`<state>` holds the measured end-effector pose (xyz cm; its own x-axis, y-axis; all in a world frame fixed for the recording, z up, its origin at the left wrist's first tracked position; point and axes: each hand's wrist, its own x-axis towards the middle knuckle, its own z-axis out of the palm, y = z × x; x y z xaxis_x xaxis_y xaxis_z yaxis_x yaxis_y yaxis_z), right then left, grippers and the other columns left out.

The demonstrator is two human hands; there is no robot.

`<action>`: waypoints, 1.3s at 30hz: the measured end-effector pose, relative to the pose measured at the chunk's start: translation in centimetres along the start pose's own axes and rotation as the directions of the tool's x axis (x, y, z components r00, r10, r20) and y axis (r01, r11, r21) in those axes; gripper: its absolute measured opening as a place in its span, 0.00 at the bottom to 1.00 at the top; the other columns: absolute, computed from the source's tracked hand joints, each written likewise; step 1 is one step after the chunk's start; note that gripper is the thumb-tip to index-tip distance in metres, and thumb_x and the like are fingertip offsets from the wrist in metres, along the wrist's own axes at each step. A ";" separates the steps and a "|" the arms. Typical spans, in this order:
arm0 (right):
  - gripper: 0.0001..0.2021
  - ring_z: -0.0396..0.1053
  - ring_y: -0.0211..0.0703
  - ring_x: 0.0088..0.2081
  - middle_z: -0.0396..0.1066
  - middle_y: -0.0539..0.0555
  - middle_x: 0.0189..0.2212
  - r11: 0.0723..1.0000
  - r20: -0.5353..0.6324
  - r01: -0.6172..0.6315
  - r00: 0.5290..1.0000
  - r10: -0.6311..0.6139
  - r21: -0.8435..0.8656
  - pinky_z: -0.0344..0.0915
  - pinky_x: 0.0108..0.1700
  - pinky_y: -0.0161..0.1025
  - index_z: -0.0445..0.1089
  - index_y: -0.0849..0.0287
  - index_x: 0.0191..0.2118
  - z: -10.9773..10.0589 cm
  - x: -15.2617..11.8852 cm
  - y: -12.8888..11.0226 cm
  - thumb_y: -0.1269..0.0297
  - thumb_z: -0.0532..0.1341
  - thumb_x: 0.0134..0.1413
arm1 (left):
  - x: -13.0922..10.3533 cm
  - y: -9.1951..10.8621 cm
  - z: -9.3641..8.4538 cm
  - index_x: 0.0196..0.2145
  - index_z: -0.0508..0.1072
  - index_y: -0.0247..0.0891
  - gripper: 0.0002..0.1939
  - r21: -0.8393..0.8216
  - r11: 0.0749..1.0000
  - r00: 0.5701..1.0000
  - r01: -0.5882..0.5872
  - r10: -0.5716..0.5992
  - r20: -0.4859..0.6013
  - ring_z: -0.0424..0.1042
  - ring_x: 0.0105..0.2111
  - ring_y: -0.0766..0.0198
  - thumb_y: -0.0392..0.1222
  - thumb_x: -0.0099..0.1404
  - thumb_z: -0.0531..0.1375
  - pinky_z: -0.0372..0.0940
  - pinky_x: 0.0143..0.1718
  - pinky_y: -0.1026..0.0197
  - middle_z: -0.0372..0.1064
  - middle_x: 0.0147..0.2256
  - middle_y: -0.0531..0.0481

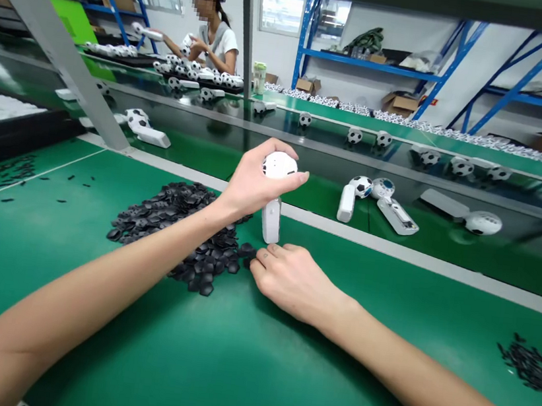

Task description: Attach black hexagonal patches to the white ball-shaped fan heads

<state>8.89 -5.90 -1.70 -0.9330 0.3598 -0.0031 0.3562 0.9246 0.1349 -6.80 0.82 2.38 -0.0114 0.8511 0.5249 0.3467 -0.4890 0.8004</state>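
My left hand (259, 178) is wrapped round the ball-shaped head of a white soccer-ball device (272, 222), whose white handle hangs downward. Just below the handle's end, my right hand (291, 279) rests on the green table (248, 373) with its fingers curled together at the right edge of a pile of black pieces (174, 217). A few black pieces lie at its fingertips; whether the fingers pinch one is hidden. The pile of small flat black pieces spreads behind and under my left forearm.
Beyond the table edge, a green conveyor (311, 198) carries several soccer-ball devices (398, 216). Thin black strips (532, 364) lie at the right. A slanted grey post (61, 49) stands at the left. Across the line, a person (217, 43) handles similar devices.
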 end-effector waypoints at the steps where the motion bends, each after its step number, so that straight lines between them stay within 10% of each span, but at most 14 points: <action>1: 0.15 0.80 0.53 0.45 0.81 0.64 0.40 1.000 -0.014 -0.011 1.000 0.012 0.005 0.65 0.35 0.43 0.79 0.65 0.45 0.1 0.1 0.0 0.79 0.54 0.75 | 0.1 0.0 -0.2 0.41 0.76 0.40 0.20 0.024 1.000 1.000 0.004 -0.004 0.008 0.68 0.27 0.63 0.52 0.57 0.76 0.63 0.26 0.63 0.73 0.31 0.51; 6: 0.09 0.80 0.47 0.37 0.83 0.57 0.37 0.951 -0.233 -0.080 0.960 0.153 0.297 0.66 0.34 0.39 0.81 0.61 0.42 -0.9 -0.6 2.1 0.74 0.62 0.73 | 0.4 -0.1 -0.7 0.39 0.75 0.40 0.22 -0.103 0.986 0.987 0.128 -0.137 -0.080 0.73 0.27 0.62 0.48 0.52 0.77 0.72 0.27 0.62 0.72 0.30 0.53; 9: 0.05 0.79 0.41 0.34 0.85 0.52 0.35 0.754 -0.534 0.044 0.732 0.423 0.656 0.71 0.38 0.37 0.82 0.58 0.40 -2.9 -2.1 4.3 0.69 0.68 0.69 | 0.1 0.6 -0.5 0.39 0.75 0.39 0.20 -0.369 0.883 0.944 0.291 -0.327 -0.038 0.75 0.26 0.61 0.49 0.53 0.75 0.76 0.24 0.60 0.73 0.30 0.52; 11: 0.05 0.77 0.40 0.30 0.84 0.51 0.31 0.593 -0.546 0.137 0.589 0.596 0.794 0.71 0.34 0.36 0.82 0.59 0.37 -4.1 -2.9 5.5 0.65 0.72 0.65 | -0.3 1.3 -0.1 0.39 0.76 0.39 0.19 -0.470 0.798 0.912 0.377 -0.410 0.037 0.75 0.25 0.61 0.50 0.55 0.74 0.76 0.23 0.61 0.74 0.31 0.51; 13: 0.08 0.76 0.40 0.28 0.82 0.51 0.28 0.473 -0.481 0.166 0.542 0.689 0.865 0.70 0.31 0.36 0.81 0.59 0.34 -4.8 -3.2 6.2 0.61 0.74 0.62 | -0.8 2.0 0.4 0.39 0.76 0.38 0.18 -0.523 0.724 0.876 0.450 -0.470 0.103 0.75 0.25 0.62 0.49 0.56 0.73 0.77 0.23 0.61 0.74 0.31 0.51; 27: 0.08 0.76 0.40 0.31 0.81 0.49 0.30 0.526 -0.453 0.060 0.596 0.663 0.848 0.67 0.33 0.37 0.77 0.57 0.33 -3.1 -2.3 5.5 0.64 0.71 0.64 | -2.5 4.5 1.9 0.33 0.71 0.40 0.13 -0.552 0.596 0.783 0.583 -0.593 0.186 0.61 0.20 0.68 0.46 0.62 0.71 0.65 0.17 0.65 0.63 0.27 0.54; 35: 0.18 0.74 0.41 0.28 0.78 0.48 0.26 0.289 -0.284 0.095 0.620 0.731 0.953 0.65 0.30 0.37 0.72 0.57 0.29 -3.4 -2.6 5.5 0.54 0.79 0.51 | -3.4 5.6 2.1 0.30 0.74 0.37 0.11 -0.455 0.741 0.855 0.494 -0.510 0.097 0.61 0.20 0.69 0.44 0.63 0.70 0.66 0.17 0.65 0.65 0.28 0.53; 39: 0.27 0.78 0.46 0.30 0.77 0.48 0.25 0.100 -0.089 0.027 0.714 0.694 0.995 0.70 0.31 0.38 0.65 0.54 0.31 -3.9 -3.1 5.9 0.52 0.83 0.40 | -4.0 5.4 2.5 0.32 0.76 0.38 0.11 -0.421 0.754 0.854 0.504 -0.506 0.116 0.64 0.20 0.67 0.46 0.63 0.71 0.69 0.18 0.62 0.67 0.27 0.52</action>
<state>13.66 -2.02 2.96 -0.4236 0.8879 0.1794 0.0620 0.2260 -0.9722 -2.53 -4.74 3.84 -0.0762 0.9970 0.0094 -0.1394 -0.0200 0.9900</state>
